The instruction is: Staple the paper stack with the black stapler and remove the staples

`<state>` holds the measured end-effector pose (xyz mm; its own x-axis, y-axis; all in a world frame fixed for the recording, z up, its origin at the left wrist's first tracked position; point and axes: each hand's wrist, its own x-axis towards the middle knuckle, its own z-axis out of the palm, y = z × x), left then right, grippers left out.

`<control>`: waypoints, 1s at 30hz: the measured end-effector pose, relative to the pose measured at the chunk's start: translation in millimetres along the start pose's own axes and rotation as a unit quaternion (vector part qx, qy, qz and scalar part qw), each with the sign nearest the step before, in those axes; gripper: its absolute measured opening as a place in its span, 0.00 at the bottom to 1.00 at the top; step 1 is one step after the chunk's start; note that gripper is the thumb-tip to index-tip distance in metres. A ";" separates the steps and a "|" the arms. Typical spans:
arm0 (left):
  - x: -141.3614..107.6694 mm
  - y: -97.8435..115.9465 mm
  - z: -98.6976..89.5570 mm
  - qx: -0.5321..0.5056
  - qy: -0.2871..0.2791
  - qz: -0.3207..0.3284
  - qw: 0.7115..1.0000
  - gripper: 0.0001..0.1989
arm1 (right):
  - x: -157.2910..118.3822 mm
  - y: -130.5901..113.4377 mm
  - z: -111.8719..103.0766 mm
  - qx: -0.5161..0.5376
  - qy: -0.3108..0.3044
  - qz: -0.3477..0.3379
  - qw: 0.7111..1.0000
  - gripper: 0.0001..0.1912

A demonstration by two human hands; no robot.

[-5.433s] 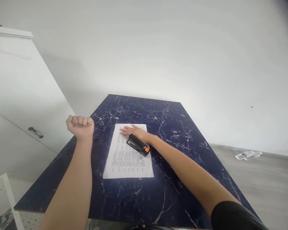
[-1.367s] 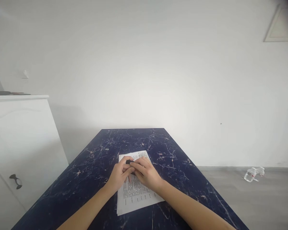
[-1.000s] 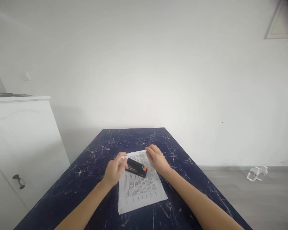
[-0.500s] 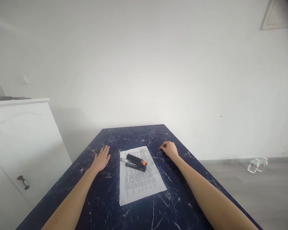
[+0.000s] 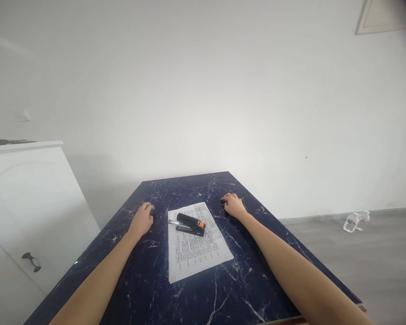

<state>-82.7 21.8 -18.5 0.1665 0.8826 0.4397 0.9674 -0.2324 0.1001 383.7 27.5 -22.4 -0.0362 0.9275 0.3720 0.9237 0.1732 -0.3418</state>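
Observation:
A black stapler (image 5: 191, 225) with an orange patch lies on a small stack of printed paper sheets (image 5: 196, 259) in the middle of the dark blue marbled table (image 5: 223, 298). Its metal magazine sticks out on the left. Left of the paper, my left hand (image 5: 142, 218) rests palm down on the table, fingers slightly bent and apart, holding nothing. To the right of the sheets' far end, my right hand (image 5: 233, 205) lies palm down with loosely bent, spread fingers and nothing in it. Neither hand touches the stapler or the paper.
A white cabinet (image 5: 27, 194) with a dark handle (image 5: 31, 262) stands left of the table. Behind the table is a pale wall (image 5: 203, 90). Clear plastic bottles (image 5: 356, 221) stand on the grey floor (image 5: 341, 253) at the right.
The fingers of my right hand have spread from a pinch. My left fingers have bent a little from lying flat. The camera view has shifted slightly; stapler and paper stay in place.

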 end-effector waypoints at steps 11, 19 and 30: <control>-2.2 12.8 -11.9 0.041 -0.053 -0.034 0.997 0.18 | -11.6 -18.0 -14.3 0.000 0.025 0.008 1.000 0.22; -20.0 47.7 -28.6 0.077 -0.051 -0.059 0.994 0.19 | -43.3 -93.4 -30.8 0.155 -0.068 -0.160 0.973 0.20; -45.8 100.4 -59.1 -0.268 0.010 0.046 0.962 0.13 | -86.7 -163.6 4.3 0.217 -0.102 -0.123 0.963 0.12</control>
<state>-4.5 -66.1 24.2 0.2380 0.8413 0.4854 0.7103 -0.4916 0.5038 234.1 -79.9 -2.4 -0.3490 0.8791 0.3247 0.6333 0.4766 -0.6098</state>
